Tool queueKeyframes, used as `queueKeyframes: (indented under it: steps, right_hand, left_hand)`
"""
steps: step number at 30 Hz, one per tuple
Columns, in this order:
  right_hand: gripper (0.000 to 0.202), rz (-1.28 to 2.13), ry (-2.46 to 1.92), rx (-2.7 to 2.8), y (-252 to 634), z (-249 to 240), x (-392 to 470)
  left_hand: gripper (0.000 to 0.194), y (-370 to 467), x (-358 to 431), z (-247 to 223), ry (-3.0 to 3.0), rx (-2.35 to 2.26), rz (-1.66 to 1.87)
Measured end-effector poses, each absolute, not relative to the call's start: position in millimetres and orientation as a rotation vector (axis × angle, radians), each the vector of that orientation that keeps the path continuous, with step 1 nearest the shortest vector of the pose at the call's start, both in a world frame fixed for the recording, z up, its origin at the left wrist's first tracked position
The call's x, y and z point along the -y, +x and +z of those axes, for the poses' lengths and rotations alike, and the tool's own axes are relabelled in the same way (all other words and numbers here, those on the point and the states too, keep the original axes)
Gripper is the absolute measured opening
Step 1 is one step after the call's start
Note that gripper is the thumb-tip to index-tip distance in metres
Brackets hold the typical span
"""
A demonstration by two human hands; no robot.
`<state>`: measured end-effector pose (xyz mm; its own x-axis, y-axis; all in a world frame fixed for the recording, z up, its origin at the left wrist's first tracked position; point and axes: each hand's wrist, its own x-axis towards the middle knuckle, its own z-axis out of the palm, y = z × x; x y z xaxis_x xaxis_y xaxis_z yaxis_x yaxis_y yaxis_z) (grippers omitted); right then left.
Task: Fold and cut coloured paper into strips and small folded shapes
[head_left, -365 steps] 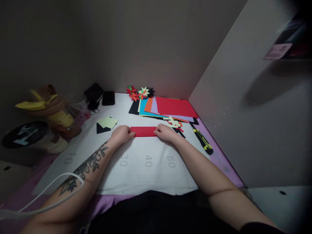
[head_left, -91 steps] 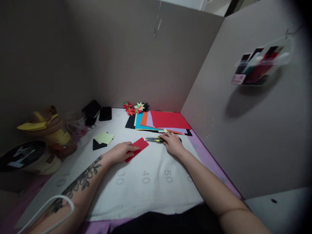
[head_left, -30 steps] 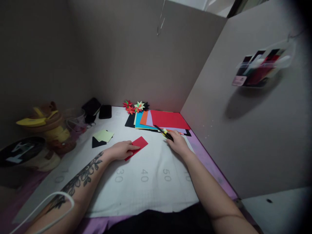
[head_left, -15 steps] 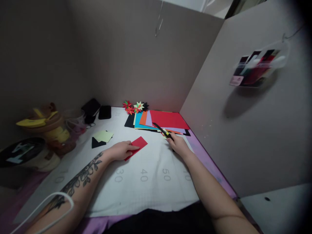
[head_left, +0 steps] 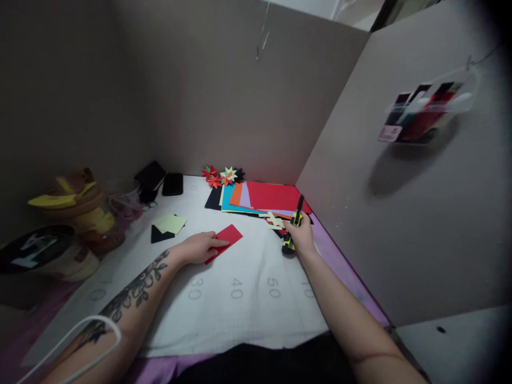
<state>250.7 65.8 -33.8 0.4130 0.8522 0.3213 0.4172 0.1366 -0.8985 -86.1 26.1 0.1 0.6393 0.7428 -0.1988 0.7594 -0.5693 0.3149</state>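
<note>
A folded-looking red paper rectangle (head_left: 232,234) lies slanted on the white gridded sheet (head_left: 240,320). My left hand (head_left: 202,247) rests on its near left part, fingers stretched out and pressing it flat. In my right hand (head_left: 300,232), a black and yellow utility knife (head_left: 296,220) is gripped, its black tip pointing up and away. Beside that hand are pale paper scraps (head_left: 274,220), mixed with red and black bits. A stack of coloured sheets, a red sheet (head_left: 276,196) on top, lies beyond both hands.
Folded paper stars (head_left: 229,175) stand against the back wall. Pale green squares (head_left: 172,223) overlap a black piece (head_left: 160,234) at left. Two dark flat objects (head_left: 173,184) lie farther back. Pots with a yellow item (head_left: 64,200) crowd the left; a clear pouch (head_left: 424,114) hangs right.
My right hand has moved slightly right and turned the utility knife from slanting left to nearly upright, uncovering the paper scraps. My left hand and the red paper have stayed put.
</note>
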Motion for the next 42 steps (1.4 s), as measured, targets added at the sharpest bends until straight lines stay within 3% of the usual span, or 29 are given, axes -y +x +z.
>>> queueKeyframes:
  steps: [4, 10, 16, 20, 26, 42]
  right_hand:
    - [0.062, 0.212, -1.401, 1.305, 232.9, -27.9, -48.3]
    - [0.053, 0.310, -1.399, 1.794, 209.2, -43.2, -38.0]
    - [0.062, 0.150, -1.551, 2.227, 223.8, -29.0, -44.1]
    - [0.052, 0.096, -1.512, 2.491, 239.4, -20.3, -48.5]
    - [0.041, 0.078, -1.382, 2.550, 246.4, -23.9, -56.4]
    - [0.042, 0.086, -1.268, 2.670, 248.5, -15.9, -55.4]
  left_hand:
    - [0.049, -86.9, -26.5, -2.3, 2.500, -1.174, -0.048]
    - [0.048, -84.6, -23.8, 1.8, 2.509, -1.187, -0.033]
    - [0.046, -83.1, -21.6, 6.2, 2.504, -1.186, -0.030]
    - [0.048, -83.6, -22.7, 5.8, 2.495, -1.193, -0.064]
    - [0.048, -84.0, -23.5, 3.2, 2.510, -1.192, -0.036]
    - [0.048, -85.1, -24.9, 0.7, 2.506, -1.207, -0.041]
